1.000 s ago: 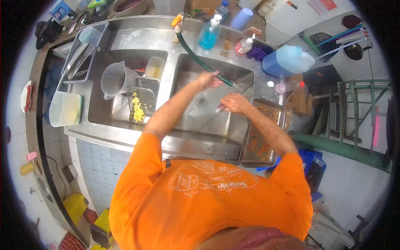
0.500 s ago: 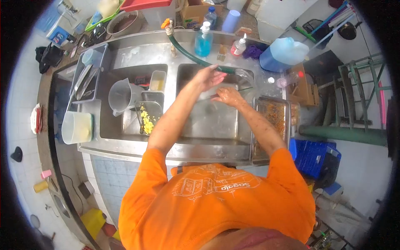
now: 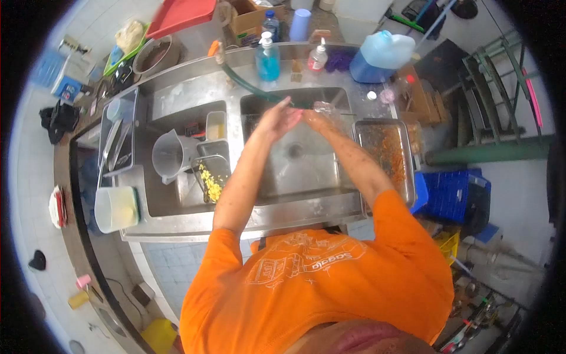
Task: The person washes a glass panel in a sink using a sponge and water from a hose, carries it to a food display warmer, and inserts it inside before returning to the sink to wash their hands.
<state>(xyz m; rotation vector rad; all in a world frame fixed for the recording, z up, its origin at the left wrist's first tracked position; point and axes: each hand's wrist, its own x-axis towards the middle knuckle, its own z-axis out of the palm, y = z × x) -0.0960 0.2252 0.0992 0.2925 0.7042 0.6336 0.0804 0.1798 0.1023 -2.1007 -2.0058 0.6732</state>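
My left hand (image 3: 279,121) is over the right sink basin (image 3: 306,189), fingers stretched out beside the end of a green hose (image 3: 253,88). The thumb side touches or nearly touches the hose; I cannot tell which. My right hand (image 3: 319,122) meets the left fingertips, just below the clear water (image 3: 325,107) at the hose's end. Its fingers are partly hidden and blurred, and I see nothing held in them. The hose runs from a tap with an orange handle (image 3: 214,48).
The left basin has a clear jug (image 3: 168,154) and a container with yellow pieces (image 3: 210,184). A metal tray with orange residue (image 3: 386,154) lies at the right. Behind stand a blue soap bottle (image 3: 267,64), a smaller bottle (image 3: 317,59) and a blue jug (image 3: 377,62).
My right hand has moved up toward the hose and come together with my left fingertips. My left hand stays by the hose. The view has shifted a little.
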